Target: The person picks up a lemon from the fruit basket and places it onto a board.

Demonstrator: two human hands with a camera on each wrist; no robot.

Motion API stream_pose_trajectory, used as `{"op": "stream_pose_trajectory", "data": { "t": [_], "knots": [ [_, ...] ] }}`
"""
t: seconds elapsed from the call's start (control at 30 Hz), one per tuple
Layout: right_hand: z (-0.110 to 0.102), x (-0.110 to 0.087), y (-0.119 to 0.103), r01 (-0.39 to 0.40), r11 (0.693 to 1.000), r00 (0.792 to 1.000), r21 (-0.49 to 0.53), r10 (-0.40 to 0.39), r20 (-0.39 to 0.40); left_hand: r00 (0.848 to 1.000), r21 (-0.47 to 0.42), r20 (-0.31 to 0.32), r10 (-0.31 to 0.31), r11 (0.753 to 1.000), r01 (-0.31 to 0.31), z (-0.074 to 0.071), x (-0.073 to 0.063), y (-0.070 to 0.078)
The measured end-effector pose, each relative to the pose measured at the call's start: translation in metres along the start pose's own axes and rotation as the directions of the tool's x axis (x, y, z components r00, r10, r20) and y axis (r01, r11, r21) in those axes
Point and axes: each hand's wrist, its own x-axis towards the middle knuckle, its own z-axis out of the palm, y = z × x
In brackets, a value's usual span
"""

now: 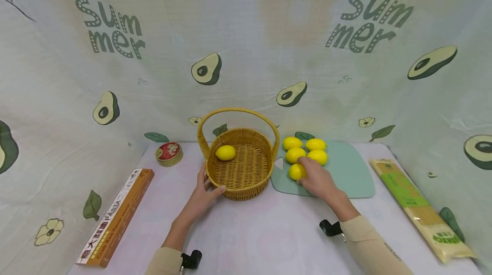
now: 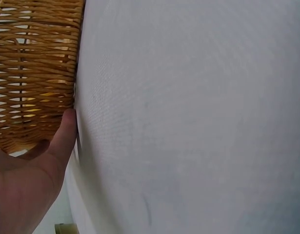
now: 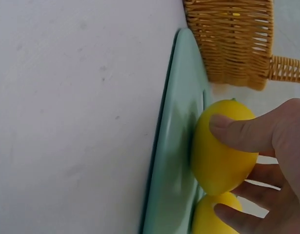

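Observation:
A round wicker basket [image 1: 246, 194] with a tall arched handle stands mid-table, holding one lemon [image 1: 225, 153] at its left inside. My left hand [image 1: 201, 198] rests against the basket's lower left wall, thumb and fingers spread along the outside; in the left wrist view the thumb lies straight at the basket's bottom edge. To the right, my right hand [image 1: 317, 179] grips the nearest lemon [image 3: 220, 151], with the thumb on its near side and fingers behind it. This lemon is low over the green cutting board [image 1: 347, 172]. Several other lemons [image 1: 292, 143] sit close behind it in rows.
A red round tin [image 1: 169, 154] stands left of the basket. An orange-and-white pasta box [image 1: 117, 219] lies along the left table edge, and a green-and-clear noodle packet [image 1: 420, 206] along the right. A printed cloth [image 1: 246, 23] hangs behind the table.

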Motion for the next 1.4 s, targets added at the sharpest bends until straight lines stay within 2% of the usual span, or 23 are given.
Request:
{"op": "stream_pose_trajectory", "data": {
  "t": [0.2,0.43,0.8,1.0,1.23,1.4],
  "knots": [
    [0.004,-0.004,0.004,-0.022,1.000,1.000,0.009,0.022,0.004,1.000,0.001,0.001,-0.021,1.000,0.021,0.000,0.001,-0.004],
    [0.002,-0.003,0.007,-0.019,0.999,1.000,0.047,0.018,0.013,1.000,0.012,-0.007,0.007,1.000,-0.007,-0.001,0.004,-0.003],
    [-0.007,-0.006,0.008,0.003,0.998,1.000,0.067,-0.004,0.013,1.000,0.007,0.005,0.008,1.000,-0.008,0.000,0.002,-0.004],
    [-0.022,0.000,-0.005,0.061,0.995,0.998,0.075,-0.062,0.006,1.000,0.010,-0.002,0.007,1.000,-0.007,0.000,0.002,-0.004],
    [-0.033,0.003,-0.030,0.117,0.990,0.993,0.083,-0.119,0.021,1.000,0.011,-0.004,0.021,1.000,-0.021,-0.001,0.002,-0.006],
    [-0.038,0.002,-0.044,0.164,0.983,0.986,0.079,-0.166,0.020,1.000,0.018,-0.012,0.006,1.000,-0.006,0.000,0.002,-0.005]
  ]
}}
